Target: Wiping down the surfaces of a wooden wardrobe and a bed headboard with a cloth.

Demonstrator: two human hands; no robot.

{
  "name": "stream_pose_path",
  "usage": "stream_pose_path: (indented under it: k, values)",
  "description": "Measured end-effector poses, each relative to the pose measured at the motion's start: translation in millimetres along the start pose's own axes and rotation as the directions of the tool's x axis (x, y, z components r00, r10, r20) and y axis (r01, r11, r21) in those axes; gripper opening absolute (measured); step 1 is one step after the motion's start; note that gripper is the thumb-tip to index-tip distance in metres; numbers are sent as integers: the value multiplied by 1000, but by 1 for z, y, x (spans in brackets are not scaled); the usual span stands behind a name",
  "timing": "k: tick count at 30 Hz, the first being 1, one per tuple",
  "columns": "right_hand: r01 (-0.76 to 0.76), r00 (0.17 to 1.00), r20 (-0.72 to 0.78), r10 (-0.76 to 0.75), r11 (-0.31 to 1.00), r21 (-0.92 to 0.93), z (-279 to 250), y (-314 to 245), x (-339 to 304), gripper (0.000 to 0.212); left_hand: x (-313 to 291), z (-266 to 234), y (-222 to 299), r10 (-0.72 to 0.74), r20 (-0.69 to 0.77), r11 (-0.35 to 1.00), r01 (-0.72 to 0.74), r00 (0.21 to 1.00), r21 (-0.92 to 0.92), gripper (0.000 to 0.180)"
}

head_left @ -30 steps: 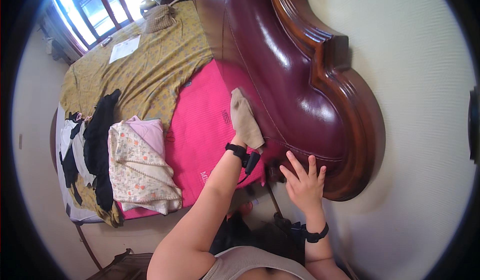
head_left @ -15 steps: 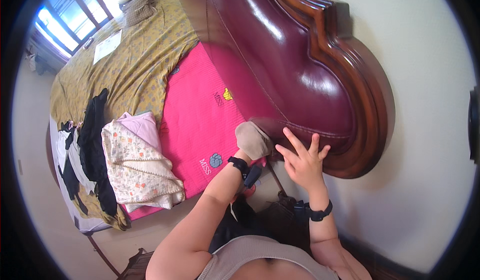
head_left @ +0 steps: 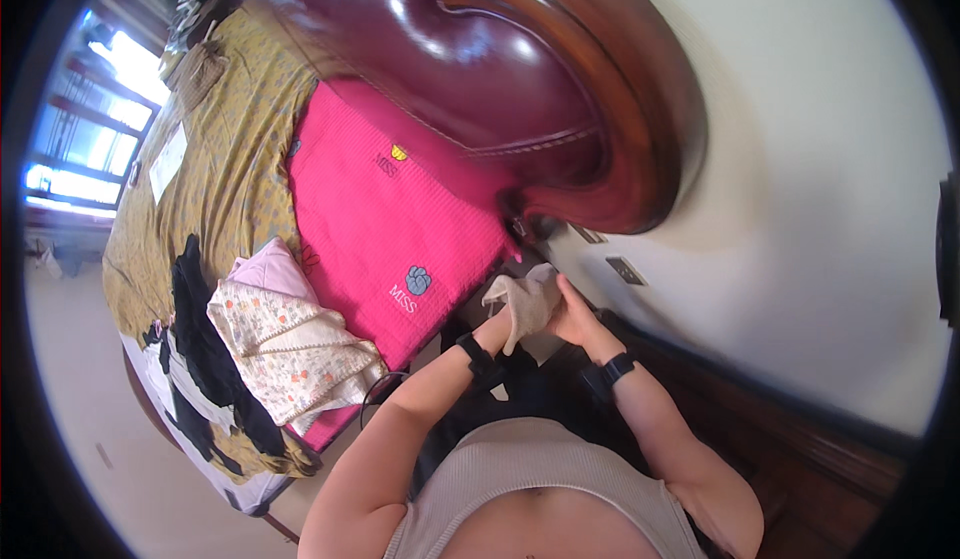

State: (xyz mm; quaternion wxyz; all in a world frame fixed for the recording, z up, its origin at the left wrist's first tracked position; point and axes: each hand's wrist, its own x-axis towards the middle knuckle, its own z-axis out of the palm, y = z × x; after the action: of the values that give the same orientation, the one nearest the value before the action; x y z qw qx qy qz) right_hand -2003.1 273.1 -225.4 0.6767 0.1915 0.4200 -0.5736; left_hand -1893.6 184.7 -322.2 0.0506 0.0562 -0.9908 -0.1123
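A beige-grey cloth hangs crumpled between my two hands, in front of my body and just past the bed's near corner. My left hand holds it from the left, and its folds hide most of the fingers. Against the cloth's right side, my right hand is closed on the edge, with the other fingers partly out of sight. Beyond the hands rises the padded maroon headboard with its carved wooden frame; neither hand touches it.
A pink quilted cover and a mustard patterned sheet lie on the bed to the left. On it are a folded floral blanket and black clothes. A white wall with an outlet stands to the right.
The cloth came off the headboard's lower end and down toward my body. My right hand, spread beside the headboard before, has closed on the cloth. The view has turned rightward.
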Motion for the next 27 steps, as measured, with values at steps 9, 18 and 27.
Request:
stream_pose_path:
  k: [9, 18, 27]
  values:
    - [850, 475, -123, -871, 491, -192, 47, -43, -33, 49, -9, -136, -11, -142, 510, -648, 310, 848, -696, 46]
    - [814, 173, 315, -933, -45, -580, 62, -44, 12, 75, 55, -230, -16, -413, -72, -232, -182, 908, -956, 85]
    - [450, 242, 335, -911, -200, -870, 35, -14, 132, 55, 59, -111, -66, -278, 124, 498, 254, 952, -829, 56]
